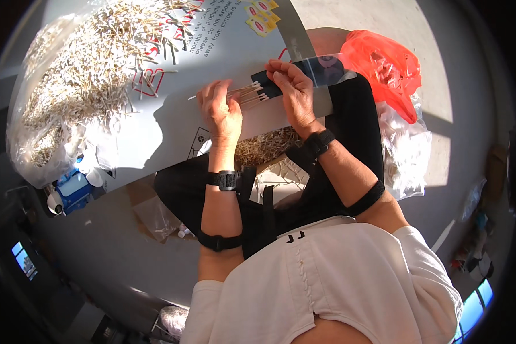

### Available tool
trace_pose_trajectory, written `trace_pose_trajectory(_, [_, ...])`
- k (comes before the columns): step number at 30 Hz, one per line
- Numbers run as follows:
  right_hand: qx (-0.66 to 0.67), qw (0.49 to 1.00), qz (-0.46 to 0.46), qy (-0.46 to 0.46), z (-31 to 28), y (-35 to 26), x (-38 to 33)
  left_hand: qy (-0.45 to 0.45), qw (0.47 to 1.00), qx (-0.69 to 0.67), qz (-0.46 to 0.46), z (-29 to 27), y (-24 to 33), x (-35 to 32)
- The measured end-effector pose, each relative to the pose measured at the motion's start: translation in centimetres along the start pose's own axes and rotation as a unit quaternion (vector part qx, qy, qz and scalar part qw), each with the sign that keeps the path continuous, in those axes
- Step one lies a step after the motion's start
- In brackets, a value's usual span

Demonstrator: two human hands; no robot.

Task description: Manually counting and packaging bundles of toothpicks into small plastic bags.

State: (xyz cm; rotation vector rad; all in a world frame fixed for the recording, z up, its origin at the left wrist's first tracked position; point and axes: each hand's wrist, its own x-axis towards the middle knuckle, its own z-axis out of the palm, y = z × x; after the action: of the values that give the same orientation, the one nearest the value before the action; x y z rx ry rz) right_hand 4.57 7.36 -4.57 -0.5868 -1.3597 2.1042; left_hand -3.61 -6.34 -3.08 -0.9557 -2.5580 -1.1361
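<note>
My left hand (221,110) is closed around a small bundle of cotton swabs (247,95), whose white tips point right. Beside it, my right hand (296,96) has its fingers curled and the thumb near the index finger; what they pinch, if anything, is too small to make out. Beneath the right hand lies a clear plastic sleeve with a dark panel (313,70), flat on the grey-white board (172,129). The swab tips reach the dark panel's left end.
A large heap of loose cotton swabs (86,71) spills from a clear bag at the far left. Yellow labels (262,18) lie at the back. More swabs (266,146) sit below the board's edge. A red plastic bag (384,66) stands right; a blue-white bottle (73,190) is lower left.
</note>
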Motion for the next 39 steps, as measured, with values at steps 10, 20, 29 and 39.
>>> trace_pose_trajectory(10, [-0.081, 0.996, -0.023, -0.014, -0.3, 0.7, -0.1, -0.053, 0.997, 0.039, 0.035, 0.2, -0.8, 2.4])
trace_pose_trajectory(20, [-0.043, 0.999, -0.009, -0.002, 0.4, 0.2, -0.1, -0.073, 0.994, 0.062, 0.056, 0.0, 0.1, 1.8])
trace_pose_trajectory(29, [-0.051, 0.998, -0.041, -0.008, 1.1, 0.7, 0.3, -0.078, 0.994, 0.058, 0.042, 0.0, 0.1, 1.7])
trace_pose_trajectory(39, [-0.032, 0.999, -0.037, -0.009, 1.0, 0.9, 0.3, -0.072, 0.995, 0.061, 0.030, -0.4, 0.4, 0.8])
